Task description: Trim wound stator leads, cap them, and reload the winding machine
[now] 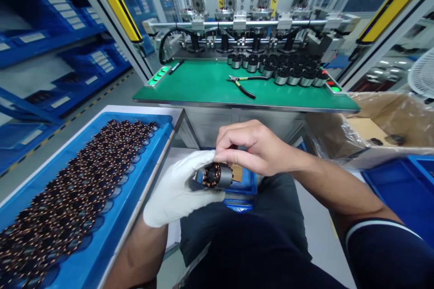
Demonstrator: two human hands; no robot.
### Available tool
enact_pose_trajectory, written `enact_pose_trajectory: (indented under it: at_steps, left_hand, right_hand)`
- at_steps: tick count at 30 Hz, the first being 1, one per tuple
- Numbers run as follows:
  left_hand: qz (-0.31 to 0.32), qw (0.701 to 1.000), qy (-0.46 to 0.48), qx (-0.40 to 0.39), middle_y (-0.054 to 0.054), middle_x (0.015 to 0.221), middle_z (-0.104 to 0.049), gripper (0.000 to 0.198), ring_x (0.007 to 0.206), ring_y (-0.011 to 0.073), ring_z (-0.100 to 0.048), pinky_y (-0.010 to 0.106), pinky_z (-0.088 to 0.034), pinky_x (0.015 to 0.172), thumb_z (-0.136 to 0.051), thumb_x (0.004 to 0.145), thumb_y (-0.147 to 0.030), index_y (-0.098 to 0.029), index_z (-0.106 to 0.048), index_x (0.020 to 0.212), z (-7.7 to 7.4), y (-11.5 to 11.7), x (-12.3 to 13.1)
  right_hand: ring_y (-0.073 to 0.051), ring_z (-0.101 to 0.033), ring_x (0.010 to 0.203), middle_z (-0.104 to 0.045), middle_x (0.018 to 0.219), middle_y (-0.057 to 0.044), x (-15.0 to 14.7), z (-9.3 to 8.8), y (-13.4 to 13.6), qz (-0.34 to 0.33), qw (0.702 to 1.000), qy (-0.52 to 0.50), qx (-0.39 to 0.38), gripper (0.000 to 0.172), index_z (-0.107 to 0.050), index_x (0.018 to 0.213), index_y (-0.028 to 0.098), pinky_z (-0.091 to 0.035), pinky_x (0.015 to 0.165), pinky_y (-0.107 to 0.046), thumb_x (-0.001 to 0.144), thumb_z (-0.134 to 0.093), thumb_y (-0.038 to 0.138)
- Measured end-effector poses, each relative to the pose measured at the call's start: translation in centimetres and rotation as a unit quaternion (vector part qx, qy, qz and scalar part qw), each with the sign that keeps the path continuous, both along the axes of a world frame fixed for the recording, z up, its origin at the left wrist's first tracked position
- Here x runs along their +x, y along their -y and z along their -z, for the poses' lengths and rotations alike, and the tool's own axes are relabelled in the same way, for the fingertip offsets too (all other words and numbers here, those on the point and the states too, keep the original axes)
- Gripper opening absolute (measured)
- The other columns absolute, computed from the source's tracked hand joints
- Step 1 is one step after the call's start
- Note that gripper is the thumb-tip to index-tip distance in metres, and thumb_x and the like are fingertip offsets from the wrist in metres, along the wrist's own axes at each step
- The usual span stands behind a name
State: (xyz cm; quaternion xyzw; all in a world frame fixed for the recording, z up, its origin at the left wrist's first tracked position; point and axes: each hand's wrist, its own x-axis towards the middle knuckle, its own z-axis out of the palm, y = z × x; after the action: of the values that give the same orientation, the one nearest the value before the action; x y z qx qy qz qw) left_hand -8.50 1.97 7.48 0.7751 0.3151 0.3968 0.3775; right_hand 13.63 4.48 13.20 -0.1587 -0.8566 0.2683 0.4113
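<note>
In the middle of the head view my left hand, in a white glove, is curled around a motor stator. The stator lies on its side, its copper windings and black end facing left and its grey steel body to the right. My bare right hand is just above it, thumb and fingers pinched together at the tips of the glove's fingers. Whatever sits in that pinch is too small or hidden to make out. Part of a blue bin shows below the stator, over my lap.
A blue tray full of wound stators stands at left. Cutting pliers, a black pen and several bare stator cores rest on the green bench mat, in front of a machine. A plastic-lined carton is at right.
</note>
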Motion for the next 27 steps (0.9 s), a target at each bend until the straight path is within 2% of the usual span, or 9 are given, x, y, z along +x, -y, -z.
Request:
enact_pose_trajectory:
  at_steps: [3, 6, 9, 12, 15, 17, 19, 23, 27]
  left_hand:
    - [-0.025, 0.999, 0.003, 0.034, 0.005, 0.109, -0.071, 0.048, 0.096, 0.0238, -0.068, 0.038, -0.059, 0.088, -0.085, 0.067, -0.025, -0.028, -0.071, 0.112, -0.5, 0.4, 0.6]
    - [-0.082, 0.995, 0.048, 0.021, 0.005, 0.109, -0.071, 0.048, 0.096, 0.0218, -0.07, 0.033, -0.06, 0.086, -0.087, 0.064, -0.022, -0.023, -0.069, 0.109, -0.4, 0.9, 1.1]
    - [-0.102, 0.987, 0.123, 0.017, 0.004, 0.107, -0.072, 0.05, 0.095, 0.0201, -0.072, 0.03, -0.061, 0.083, -0.087, 0.063, -0.018, -0.023, -0.067, 0.109, 0.5, 1.4, 1.5]
    - [-0.09, 0.977, 0.173, 0.086, 0.005, 0.116, -0.07, 0.058, 0.105, 0.0211, -0.07, 0.033, -0.06, 0.089, -0.085, 0.066, -0.015, -0.027, -0.064, 0.119, 1.7, 1.4, 1.5]
    - [-0.106, 0.973, 0.125, 0.164, 0.007, 0.121, -0.067, 0.061, 0.113, 0.0237, -0.065, 0.039, -0.058, 0.095, -0.084, 0.066, -0.013, -0.028, -0.063, 0.122, 2.2, 0.9, 1.1]
    - [-0.147, 0.966, 0.088, 0.192, 0.008, 0.121, -0.067, 0.059, 0.114, 0.0247, -0.064, 0.042, -0.057, 0.096, -0.083, 0.068, -0.015, -0.027, -0.064, 0.122, 2.1, 0.6, 0.7]
    - [-0.186, 0.956, 0.068, 0.214, 0.007, 0.12, -0.068, 0.054, 0.114, 0.0254, -0.064, 0.043, -0.056, 0.098, -0.082, 0.071, -0.021, -0.026, -0.064, 0.121, 1.9, 0.3, 0.5]
    - [-0.21, 0.943, 0.02, 0.257, 0.007, 0.122, -0.068, 0.047, 0.115, 0.026, -0.064, 0.043, -0.054, 0.1, -0.078, 0.076, -0.028, -0.026, -0.065, 0.121, 1.4, 0.1, 0.4]
    - [-0.238, 0.933, 0.003, 0.27, 0.006, 0.121, -0.069, 0.044, 0.113, 0.0255, -0.065, 0.042, -0.055, 0.097, -0.079, 0.076, -0.026, -0.027, -0.066, 0.118, 1.3, 0.0, 0.6]
  right_hand:
    - [-0.008, -0.058, 0.068, -0.065, 0.073, -0.003, -0.4, 0.3, 0.1, 0.01, 1.0, -0.017, 0.012, 0.025, -0.065, 0.078, 0.012, -0.049, 0.066, -0.022, 0.096, -0.059, 0.027]
    - [-0.009, -0.059, 0.07, -0.065, 0.074, -0.005, -0.8, 0.8, 0.5, 0.031, 0.998, -0.034, 0.036, 0.023, -0.066, 0.078, 0.011, -0.049, 0.067, -0.023, 0.096, -0.059, 0.023]
    - [-0.01, -0.06, 0.07, -0.065, 0.075, -0.006, -1.1, 1.2, 0.8, 0.053, 0.995, -0.034, 0.071, 0.02, -0.066, 0.079, 0.01, -0.049, 0.066, -0.023, 0.096, -0.058, 0.02]
    - [-0.009, -0.059, 0.068, -0.065, 0.074, -0.004, -1.2, 1.5, 0.8, 0.064, 0.992, -0.037, 0.097, 0.019, -0.065, 0.079, 0.012, -0.049, 0.065, -0.022, 0.095, -0.059, 0.018]
    - [-0.011, -0.062, 0.075, -0.066, 0.081, -0.006, -0.9, 1.7, 0.8, 0.099, 0.984, -0.031, 0.142, 0.014, -0.067, 0.086, 0.012, -0.052, 0.069, -0.024, 0.095, -0.061, 0.021]
    - [-0.015, -0.062, 0.085, -0.066, 0.092, -0.009, -0.9, 1.9, 1.2, 0.147, 0.967, -0.015, 0.209, 0.016, -0.068, 0.097, 0.014, -0.053, 0.074, -0.029, 0.092, -0.065, 0.029]
    - [-0.015, -0.061, 0.086, -0.066, 0.093, -0.008, -1.3, 2.3, 2.0, 0.178, 0.955, 0.0, 0.236, 0.02, -0.066, 0.101, 0.016, -0.052, 0.076, -0.03, 0.091, -0.067, 0.033]
    - [-0.01, -0.05, 0.064, -0.057, 0.068, 0.0, -2.9, 3.5, 3.4, 0.171, 0.968, 0.034, 0.182, 0.025, -0.06, 0.079, 0.015, -0.044, 0.066, -0.026, 0.095, -0.06, 0.034]
    - [-0.011, -0.051, 0.064, -0.059, 0.068, -0.002, -2.9, 3.8, 3.4, 0.127, 0.968, 0.015, 0.216, 0.017, -0.06, 0.082, 0.014, -0.044, 0.067, -0.027, 0.096, -0.052, 0.019]
